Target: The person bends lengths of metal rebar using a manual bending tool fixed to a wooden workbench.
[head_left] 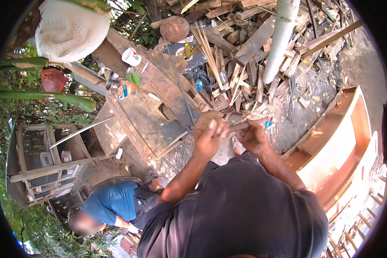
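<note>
Setting: an outdoor yard workshop seen from above, bare dirt ground (pixel 357 64) at the right, green foliage (pixel 13 112) along the left edge

Left hand (pixel 208 137): raised in front of the chest, its grip clenched round one end of a thin brownish stick (pixel 238 127), thumb up along it

Right hand (pixel 254 138): just beside the left, its grip closed on the other end of the same stick

Stick: held level between both hands, above the ground and a sandalled foot (pixel 236 145); what it is made of is too small to tell

Bench: a worn, dark, slanted wooden bench (pixel 146 116) lies just left of the hands, with a notch cut in its near edge

On the bench: a white mug (pixel 131 56), a green object (pixel 134 78), small metal tins (pixel 112 79) and a few small coloured bits near the far end

Scrap pile: a heap of wood offcuts and slats (pixel 245 73) beyond the hands, with a bundle of thin pale sticks (pixel 206 47) and a round reddish disc (pixel 174 28) on top

Post: a pale post (pixel 280 38) rises from the scrap pile

Right side: a long orange-brown wooden frame (pixel 344 142), open like a trough, lies on the ground well right of the hands

Left side: a weathered wooden rack (pixel 41 159) stands among the plants; a white knitted sack (pixel 71 30) hangs at top left, a red bag (pixel 52 80) below it

Other person: a person in a blue shirt (pixel 112 202) crouches at lower left, apart from the hands
</note>
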The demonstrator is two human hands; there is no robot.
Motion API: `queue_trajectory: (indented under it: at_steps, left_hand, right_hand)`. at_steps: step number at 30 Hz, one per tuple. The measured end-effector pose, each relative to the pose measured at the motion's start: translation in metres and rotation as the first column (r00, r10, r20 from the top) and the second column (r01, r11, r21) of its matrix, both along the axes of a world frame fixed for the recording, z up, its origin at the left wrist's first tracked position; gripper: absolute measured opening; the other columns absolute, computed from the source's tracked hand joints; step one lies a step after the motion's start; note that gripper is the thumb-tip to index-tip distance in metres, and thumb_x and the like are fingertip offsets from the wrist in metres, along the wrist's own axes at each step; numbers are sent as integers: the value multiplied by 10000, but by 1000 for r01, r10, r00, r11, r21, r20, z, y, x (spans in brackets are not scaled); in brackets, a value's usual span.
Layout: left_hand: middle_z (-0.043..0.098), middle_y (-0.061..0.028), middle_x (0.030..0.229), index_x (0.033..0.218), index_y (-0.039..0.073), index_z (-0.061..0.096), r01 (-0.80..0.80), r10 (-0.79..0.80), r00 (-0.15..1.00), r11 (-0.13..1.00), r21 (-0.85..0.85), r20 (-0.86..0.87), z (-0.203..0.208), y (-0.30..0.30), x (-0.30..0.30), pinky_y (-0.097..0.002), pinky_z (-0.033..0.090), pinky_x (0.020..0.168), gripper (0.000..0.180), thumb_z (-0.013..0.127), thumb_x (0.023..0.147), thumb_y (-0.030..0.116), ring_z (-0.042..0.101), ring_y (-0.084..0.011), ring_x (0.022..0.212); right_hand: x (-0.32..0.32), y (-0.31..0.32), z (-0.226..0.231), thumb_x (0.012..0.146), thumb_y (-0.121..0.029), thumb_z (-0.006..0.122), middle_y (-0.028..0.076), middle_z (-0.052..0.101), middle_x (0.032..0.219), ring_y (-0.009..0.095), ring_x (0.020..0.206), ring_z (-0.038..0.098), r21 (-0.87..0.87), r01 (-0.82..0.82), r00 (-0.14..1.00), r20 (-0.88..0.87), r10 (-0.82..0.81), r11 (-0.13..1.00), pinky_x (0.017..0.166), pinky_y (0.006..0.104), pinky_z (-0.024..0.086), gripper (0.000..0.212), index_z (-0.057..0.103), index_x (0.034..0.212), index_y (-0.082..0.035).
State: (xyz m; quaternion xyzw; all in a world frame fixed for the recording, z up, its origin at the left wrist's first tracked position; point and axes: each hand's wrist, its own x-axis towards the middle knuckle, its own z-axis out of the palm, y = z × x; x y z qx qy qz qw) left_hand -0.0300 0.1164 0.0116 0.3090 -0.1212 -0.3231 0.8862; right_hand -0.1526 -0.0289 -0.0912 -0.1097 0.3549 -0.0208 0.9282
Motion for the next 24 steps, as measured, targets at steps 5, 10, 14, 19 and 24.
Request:
queue_trajectory:
  at_steps: [5,10,14,19,24]
  left_hand:
    - [662,-90,841,982,-25,639,-490,-157,800,387,781,579,-75,-40,87,-325,485,692,332,664,912,299,627,-201,780]
    - [685,-249,1041,1138,-31,635,-709,-545,679,-314,632,491,-143,7,167,-486,514,915,604,764,764,426,641,-433,1032]
    - [683,-262,1062,1107,-56,642,-660,-541,717,-325,677,440,-147,5,180,-478,531,878,541,749,762,347,658,-417,1010]
    - [707,-206,886,965,-68,668,-358,-309,907,-210,910,286,-137,-4,180,-386,555,704,338,694,767,205,710,-302,769]
    - [656,-91,769,880,-30,646,-292,-154,927,276,916,342,-122,48,172,-329,501,565,175,631,848,141,613,-166,609]
  right_hand:
    - [-104,-94,-122,941,-218,499,-3,429,573,145,470,416,174,301,926,-288,-244,938,452,272,423,241,447,741,-95]
    - [-228,-123,-171,958,-217,488,-13,418,550,121,427,409,135,65,851,-525,16,989,387,260,388,258,460,735,-90]
    - [-299,-91,-182,951,-225,500,2,448,554,150,414,425,-62,-418,540,-819,193,906,385,303,397,231,486,750,-112]
    - [-399,-34,-214,922,-208,523,22,478,555,184,418,454,-50,-349,535,-830,156,936,389,361,399,213,525,738,-101]
    - [-430,16,-205,886,-180,579,57,528,592,198,447,493,-151,-443,504,-857,106,884,425,406,426,168,586,762,-66]
